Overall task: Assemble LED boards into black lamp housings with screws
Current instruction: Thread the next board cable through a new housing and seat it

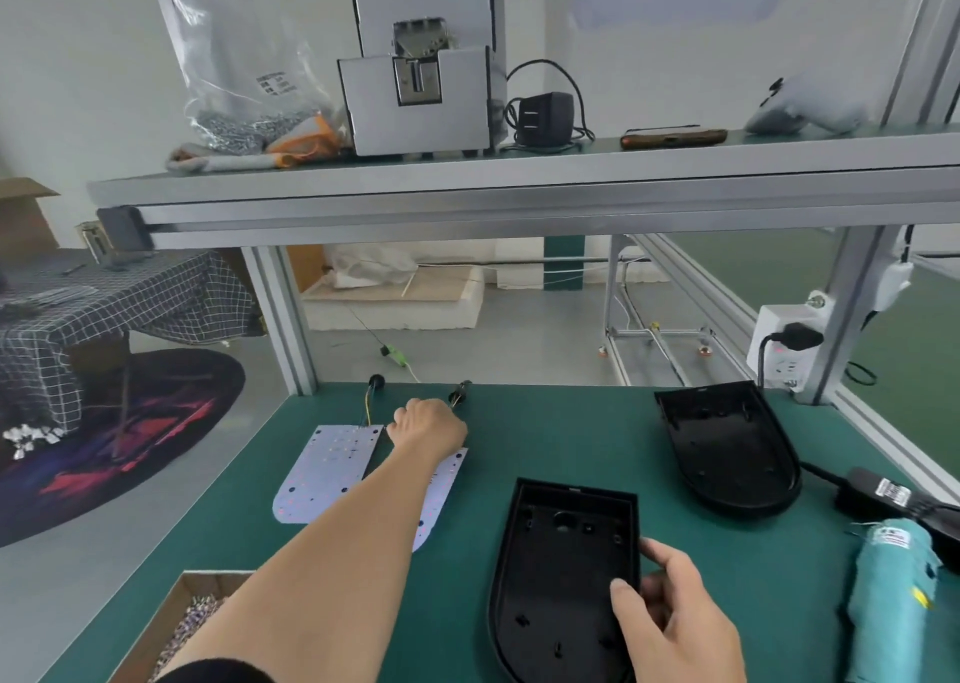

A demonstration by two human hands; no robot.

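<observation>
Two white LED boards lie on the green bench: one (324, 474) at the left, another (439, 495) partly under my left forearm. My left hand (428, 425) reaches far forward and is closed at the top edge of the second board, near its wire leads (460, 394); what it grips is hidden. A black lamp housing (563, 578) lies open side up at the near centre. My right hand (672, 615) holds its right edge between thumb and fingers. A second black housing (727, 446) rests at the far right.
A cardboard box of screws (192, 625) sits at the near left corner. A teal electric screwdriver (888, 599) and its black power adapter (883, 495) lie at the right. An overhead shelf (519, 183) carries a screw feeder machine (423, 63). A power strip (784, 344) hangs on the right post.
</observation>
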